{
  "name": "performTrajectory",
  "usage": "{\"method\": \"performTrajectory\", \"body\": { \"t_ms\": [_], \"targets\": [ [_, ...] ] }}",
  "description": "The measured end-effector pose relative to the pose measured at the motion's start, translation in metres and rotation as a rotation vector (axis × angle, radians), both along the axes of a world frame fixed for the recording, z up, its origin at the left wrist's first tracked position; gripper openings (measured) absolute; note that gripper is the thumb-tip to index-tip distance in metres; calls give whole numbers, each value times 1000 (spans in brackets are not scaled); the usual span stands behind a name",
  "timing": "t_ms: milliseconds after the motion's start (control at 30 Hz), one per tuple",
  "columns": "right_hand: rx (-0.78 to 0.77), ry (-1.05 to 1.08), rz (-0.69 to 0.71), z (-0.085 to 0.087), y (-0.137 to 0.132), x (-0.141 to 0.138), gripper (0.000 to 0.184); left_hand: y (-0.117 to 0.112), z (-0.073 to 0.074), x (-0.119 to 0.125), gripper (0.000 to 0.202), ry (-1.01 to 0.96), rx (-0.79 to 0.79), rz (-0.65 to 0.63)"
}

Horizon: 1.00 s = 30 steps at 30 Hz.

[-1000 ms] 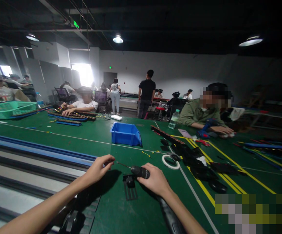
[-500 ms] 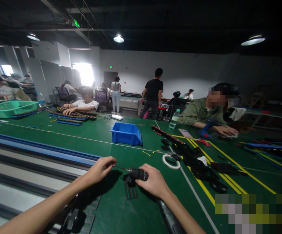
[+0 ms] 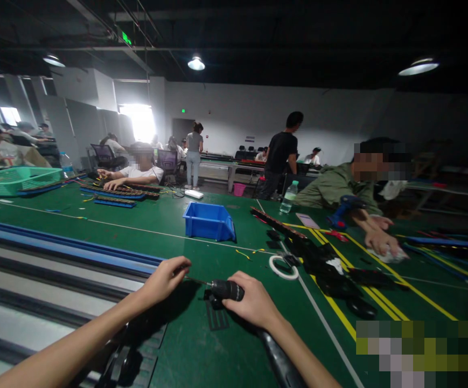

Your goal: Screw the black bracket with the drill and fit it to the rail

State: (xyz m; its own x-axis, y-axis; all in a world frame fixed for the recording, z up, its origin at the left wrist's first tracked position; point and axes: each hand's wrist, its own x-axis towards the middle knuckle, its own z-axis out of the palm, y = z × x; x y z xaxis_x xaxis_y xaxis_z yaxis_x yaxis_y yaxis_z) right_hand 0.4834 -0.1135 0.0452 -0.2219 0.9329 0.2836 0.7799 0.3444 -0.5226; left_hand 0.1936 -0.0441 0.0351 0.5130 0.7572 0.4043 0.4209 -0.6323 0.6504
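Observation:
In the head view, my right hand (image 3: pixel 253 302) is wrapped round a black power drill (image 3: pixel 229 290) near its chuck. The drill's long thin bit (image 3: pixel 198 281) points left. My left hand (image 3: pixel 167 280) pinches with thumb and fingers at the bit's tip; whatever lies between them is too small to make out. Beneath the drill, a flat black slotted part (image 3: pixel 217 319) rests on the green table (image 3: pixel 201 355). A long black rounded body (image 3: pixel 279 357) shows under my right forearm; I cannot tell whether it belongs to the drill.
Long blue, silver and black strips (image 3: pixel 56 280) cover the left side. Ahead stands a blue bin (image 3: pixel 209 222). To the right are a white ring (image 3: pixel 284 276), black parts (image 3: pixel 322 269) and a bottle (image 3: pixel 289 197). A co-worker's hand (image 3: pixel 383 240) presses a white cloth.
My hands and the drill have barely moved, shifting slightly left in view. The co-worker on the right has moved the cloth across the table towards me. A person in black behind has stepped right.

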Motion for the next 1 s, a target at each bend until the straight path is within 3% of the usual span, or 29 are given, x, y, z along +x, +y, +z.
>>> {"method": "performTrajectory", "body": {
  "t_ms": [333, 567, 833, 1000],
  "targets": [
    [4, 18, 27, -1, 1, 0, 20, -3, 2, 0, 24, -14, -43, -100],
    [-11, 27, 18, -1, 1, 2, 19, -8, 9, 1, 26, -97, -96, -62],
    [14, 19, 30, -4, 1, 4, 21, 1, 2, 0, 27, -259, -369, -179],
    [17, 20, 35, -7, 2, 5, 21, 4, -4, -2, 30, -288, -423, -191]
  ]
}}
